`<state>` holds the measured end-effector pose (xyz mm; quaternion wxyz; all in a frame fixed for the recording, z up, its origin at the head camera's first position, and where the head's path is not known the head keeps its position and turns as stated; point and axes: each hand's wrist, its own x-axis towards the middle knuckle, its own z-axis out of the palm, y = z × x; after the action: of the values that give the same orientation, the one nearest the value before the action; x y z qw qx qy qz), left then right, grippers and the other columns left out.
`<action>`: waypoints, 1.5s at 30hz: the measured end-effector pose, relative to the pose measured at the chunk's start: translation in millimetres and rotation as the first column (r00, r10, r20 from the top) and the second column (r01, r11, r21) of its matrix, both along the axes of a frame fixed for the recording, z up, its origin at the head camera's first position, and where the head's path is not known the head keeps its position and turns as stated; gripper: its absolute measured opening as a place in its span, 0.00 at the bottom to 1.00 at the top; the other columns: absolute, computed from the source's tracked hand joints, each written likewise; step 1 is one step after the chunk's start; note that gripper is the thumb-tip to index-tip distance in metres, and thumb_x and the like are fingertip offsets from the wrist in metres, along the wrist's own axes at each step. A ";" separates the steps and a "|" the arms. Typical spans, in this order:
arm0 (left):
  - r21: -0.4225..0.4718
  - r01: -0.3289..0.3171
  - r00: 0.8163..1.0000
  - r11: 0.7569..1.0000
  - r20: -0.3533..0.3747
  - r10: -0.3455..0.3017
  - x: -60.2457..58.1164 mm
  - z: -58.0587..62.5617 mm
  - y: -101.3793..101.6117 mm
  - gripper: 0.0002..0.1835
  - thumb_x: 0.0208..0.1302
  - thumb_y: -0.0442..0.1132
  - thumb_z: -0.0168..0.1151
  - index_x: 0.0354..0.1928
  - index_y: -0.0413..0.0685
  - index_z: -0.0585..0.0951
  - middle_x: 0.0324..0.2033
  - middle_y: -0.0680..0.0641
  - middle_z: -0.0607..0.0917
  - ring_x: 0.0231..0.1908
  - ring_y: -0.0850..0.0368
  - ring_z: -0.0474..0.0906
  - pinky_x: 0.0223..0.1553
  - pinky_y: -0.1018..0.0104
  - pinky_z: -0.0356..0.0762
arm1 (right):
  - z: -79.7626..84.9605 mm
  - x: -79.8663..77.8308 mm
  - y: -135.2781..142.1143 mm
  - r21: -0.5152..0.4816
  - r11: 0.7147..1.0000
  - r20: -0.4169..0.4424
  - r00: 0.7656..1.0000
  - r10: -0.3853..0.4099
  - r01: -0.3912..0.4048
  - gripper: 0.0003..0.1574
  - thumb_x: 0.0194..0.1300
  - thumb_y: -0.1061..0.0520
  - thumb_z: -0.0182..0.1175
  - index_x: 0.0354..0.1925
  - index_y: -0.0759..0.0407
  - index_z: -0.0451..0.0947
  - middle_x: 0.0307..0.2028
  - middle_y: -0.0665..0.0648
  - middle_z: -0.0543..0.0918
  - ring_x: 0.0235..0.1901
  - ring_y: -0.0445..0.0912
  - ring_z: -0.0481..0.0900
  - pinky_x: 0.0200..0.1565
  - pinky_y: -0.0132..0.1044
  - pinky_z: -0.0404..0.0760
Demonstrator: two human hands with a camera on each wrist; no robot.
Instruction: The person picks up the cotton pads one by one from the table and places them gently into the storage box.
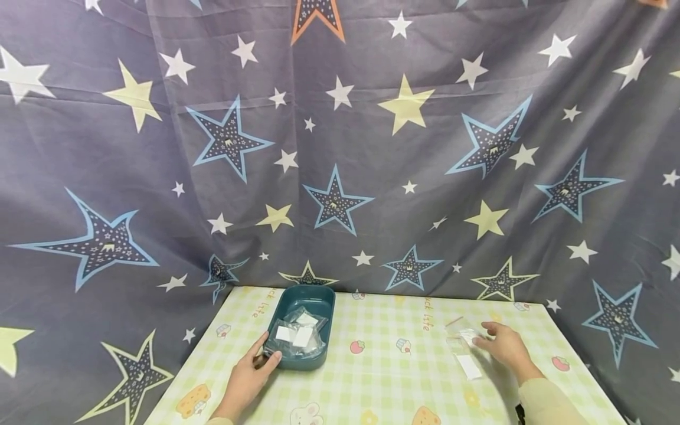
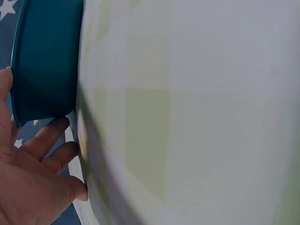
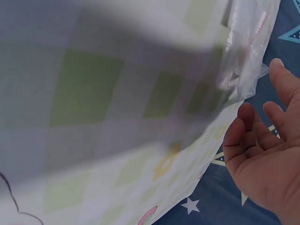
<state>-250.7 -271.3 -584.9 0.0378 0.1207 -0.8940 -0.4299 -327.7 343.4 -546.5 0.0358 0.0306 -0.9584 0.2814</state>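
We are viewing the left hand (image 1: 245, 378) at the lower centre-left of the frame, its thumb and fingers spread and touching the near left corner of a teal plastic tray (image 1: 304, 363), where clear bags with white cards (image 1: 303, 337) are lying. At lower right, we are seeing the right hand (image 1: 507, 348), thumb and fingertips parted, beside a clear zip bag (image 1: 459, 345) lying on the checked tablecloth (image 1: 366, 378); whether they are touching, we are not able to tell. We are judging the step a reach for this bag; the next move is probably calling for a pinch on thin plastic.
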 end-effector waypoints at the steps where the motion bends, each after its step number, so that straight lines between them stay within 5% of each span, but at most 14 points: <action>1: 0.004 0.000 1.000 1.000 0.003 0.000 0.2 0.1 0.3 0.47 0.71 0.68 0.64 0.85 0.60 0.62 0.72 0.27 0.75 0.68 0.30 0.79 0.64 0.39 0.83 | -1.3 -0.9 -0.8 0.001 1.000 0.007 1.000 0.001 -0.001 0.43 0.70 0.46 0.70 0.69 0.76 0.73 0.60 0.82 0.81 0.60 0.77 0.80 0.61 0.70 0.79; 13: 0.001 -0.006 1.000 1.000 -0.013 0.006 -1.1 -3.1 -0.1 0.45 0.72 0.67 0.65 0.84 0.59 0.63 0.73 0.27 0.73 0.68 0.31 0.80 0.68 0.38 0.79 | -9.2 -4.8 -12.6 0.083 0.995 0.096 0.994 -0.058 0.050 0.40 0.66 0.47 0.74 0.63 0.75 0.78 0.55 0.76 0.86 0.56 0.71 0.84 0.56 0.65 0.83; 34: 0.026 -0.011 1.000 1.000 -0.017 0.011 1.6 -3.9 0.4 0.46 0.70 0.70 0.64 0.84 0.63 0.64 0.71 0.28 0.77 0.67 0.33 0.81 0.66 0.39 0.81 | -18.4 -5.3 -22.8 0.200 0.969 0.108 0.979 -0.171 0.147 0.38 0.63 0.48 0.77 0.63 0.70 0.81 0.58 0.73 0.86 0.58 0.73 0.83 0.53 0.67 0.85; 45: 0.010 -0.007 1.000 1.000 -0.017 0.007 2.3 -2.3 1.6 0.47 0.71 0.69 0.64 0.85 0.61 0.62 0.70 0.27 0.76 0.66 0.32 0.81 0.67 0.37 0.80 | -12.1 -2.6 -26.8 0.249 0.960 0.101 0.982 -0.159 0.130 0.37 0.63 0.47 0.78 0.62 0.68 0.82 0.59 0.74 0.85 0.58 0.74 0.83 0.51 0.68 0.85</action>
<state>-248.4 -269.7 -587.2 0.0463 0.1202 -0.8911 -0.4352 -330.3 316.6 -558.6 -0.0053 -0.0523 -0.9856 0.1606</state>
